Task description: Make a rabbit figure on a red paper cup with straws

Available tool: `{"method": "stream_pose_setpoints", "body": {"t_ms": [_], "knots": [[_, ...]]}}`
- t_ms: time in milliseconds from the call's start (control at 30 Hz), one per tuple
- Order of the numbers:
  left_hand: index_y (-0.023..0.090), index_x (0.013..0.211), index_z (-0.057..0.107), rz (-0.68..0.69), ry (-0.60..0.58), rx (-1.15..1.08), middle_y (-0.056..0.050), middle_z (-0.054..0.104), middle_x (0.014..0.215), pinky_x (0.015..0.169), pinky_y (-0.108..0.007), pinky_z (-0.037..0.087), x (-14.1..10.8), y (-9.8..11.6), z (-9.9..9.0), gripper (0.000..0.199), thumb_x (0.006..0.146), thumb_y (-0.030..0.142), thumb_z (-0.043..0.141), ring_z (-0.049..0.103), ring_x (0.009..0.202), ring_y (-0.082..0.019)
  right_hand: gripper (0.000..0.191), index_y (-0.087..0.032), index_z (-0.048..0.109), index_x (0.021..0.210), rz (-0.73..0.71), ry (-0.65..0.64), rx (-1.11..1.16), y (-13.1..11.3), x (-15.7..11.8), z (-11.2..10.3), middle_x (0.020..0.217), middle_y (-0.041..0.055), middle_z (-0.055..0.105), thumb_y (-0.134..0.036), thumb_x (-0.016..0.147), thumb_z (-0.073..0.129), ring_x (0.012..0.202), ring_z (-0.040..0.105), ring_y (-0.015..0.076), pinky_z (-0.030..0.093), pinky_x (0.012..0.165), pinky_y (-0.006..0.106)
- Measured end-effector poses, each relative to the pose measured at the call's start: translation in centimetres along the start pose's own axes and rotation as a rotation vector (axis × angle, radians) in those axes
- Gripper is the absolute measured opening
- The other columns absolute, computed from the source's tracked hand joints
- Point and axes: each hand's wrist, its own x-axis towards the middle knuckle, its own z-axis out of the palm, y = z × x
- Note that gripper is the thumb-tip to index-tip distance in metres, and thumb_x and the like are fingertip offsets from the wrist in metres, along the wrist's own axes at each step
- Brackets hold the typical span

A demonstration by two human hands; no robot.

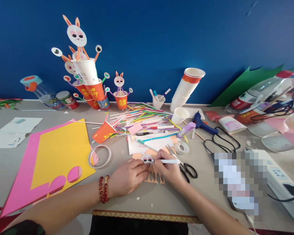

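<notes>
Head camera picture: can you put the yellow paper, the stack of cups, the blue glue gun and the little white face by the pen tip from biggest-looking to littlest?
1. Yellow paper
2. Stack of cups
3. Blue glue gun
4. Little white face, partly covered by the left hand

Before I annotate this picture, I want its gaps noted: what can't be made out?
All in the head view:
Paper face: lower part hidden by the left hand.
Marker in the right hand: tip too small to tell whether it touches the paper.
Scissors: partly hidden by the right hand and marker.
Pixelated patch: mosaic obscures what's beneath.
Power strip: cut off by the right edge.
</notes>
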Motion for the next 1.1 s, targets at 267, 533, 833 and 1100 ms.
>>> {"method": "stream_pose_setpoints", "body": {"t_ms": [267,533,833,1100], "knots": [[0.015,0.12,0.062,-0.012,-0.014,0.002,-0.009,0.062,0.135,0.093,-0.038,0.048,-0.2,0.02,0.19,0.027,0.1,0.021,0.045,0.054,0.115,-0.023,0.015,-0.022,0.047,0.065,0.01,-0.003,0.003,-0.16,-0.01,-0.02,0.055,-0.0055,0.049,-0.013,0.077,0.051,0.049,0.042,0.0115,0.034,0.049,0.023],[0.015,0.118,0.063,-0.006,0.002,0.003,-0.008,0.063,0.134,0.091,-0.038,0.048,-0.06,0.09,-0.03,0.027,0.1,0.021,0.044,0.054,0.113,-0.024,0.015,-0.022,0.046,0.064,0.017,0.011,0.02,-0.46,0.07,-0.1,0.054,-0.0055,0.047,-0.014,0.075,0.051,0.048,0.04,0.0113,0.031,0.048,0.023],[0.015,0.116,0.064,-0.007,0.025,0.001,-0.007,0.064,0.132,0.091,-0.038,0.048,0.03,0.1,-0.08,0.026,0.1,0.02,0.044,0.055,0.112,-0.024,0.016,-0.023,0.045,0.065,0.015,0.024,0.011,-0.32,-0.09,-0.09,0.053,-0.0059,0.049,-0.012,0.076,0.05,0.047,0.04,0.0111,0.03,0.047,0.023],[0.014,0.118,0.062,-0.004,0.02,-0.007,-0.009,0.064,0.131,0.089,-0.039,0.048,-0.04,0.09,-0.05,0.024,0.099,0.02,0.048,0.055,0.112,-0.025,0.016,-0.023,0.045,0.065,0.0,0.049,0.004,-0.47,0.06,-0.09,0.053,-0.006,0.046,-0.013,0.076,0.05,0.047,0.04,0.0114,0.029,0.047,0.024]]}}
